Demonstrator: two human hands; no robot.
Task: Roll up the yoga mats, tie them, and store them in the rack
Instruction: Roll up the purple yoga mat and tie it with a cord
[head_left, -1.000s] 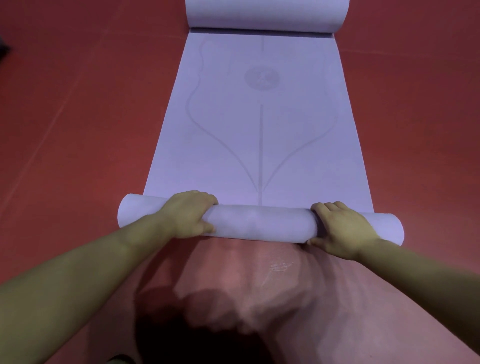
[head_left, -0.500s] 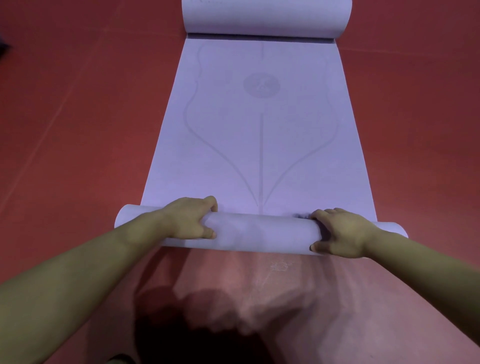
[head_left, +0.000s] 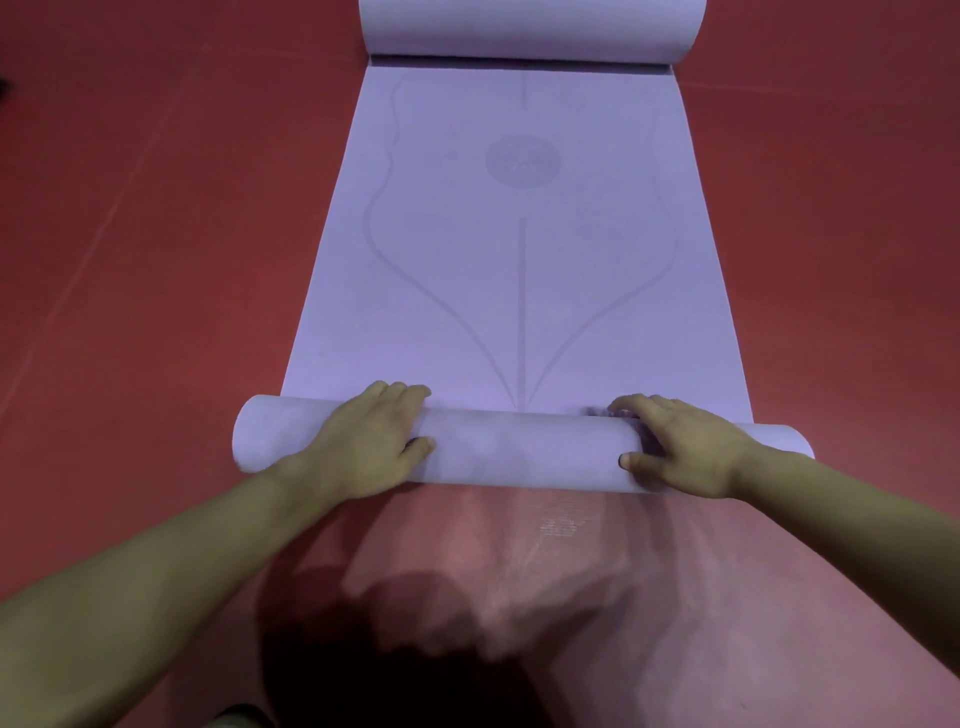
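Both hands have slid forward over the near roll (head_left: 524, 449) since a second ago. Fingers were tucked tight then; now they reach across its top to the far side. Near roll sits a touch closer to where the printed curves meet the centre line. Judged: one more turn is being pushed on, rolling step under way.

- Left grip (head_left: 371, 436): bare hand, fingers draped over the top of the near roll, thumb on its near face; holding the roll left of centre.
- Right grip (head_left: 680, 447): same hold, right of centre; thumb points left along the near face.
- Yoga mat (head_left: 519, 260): lavender, flat on the red floor (head_left: 130, 260), running from the near roll away to the far edge. Most of its length is still unrolled, so tying and storing look a good way off.
- Far roll (head_left: 530, 26): a curl at the mat's far end, cut off by the top of the view; thickness not readable.

Hidden or unclear: no rack and no tie in view. Right fingertips are blurred. Circular emblem (head_left: 524, 161) too faint to read. Pale sheen on the floor near the roll, cause unclear. Dark shadow (head_left: 363, 649) covers the nearest floor.
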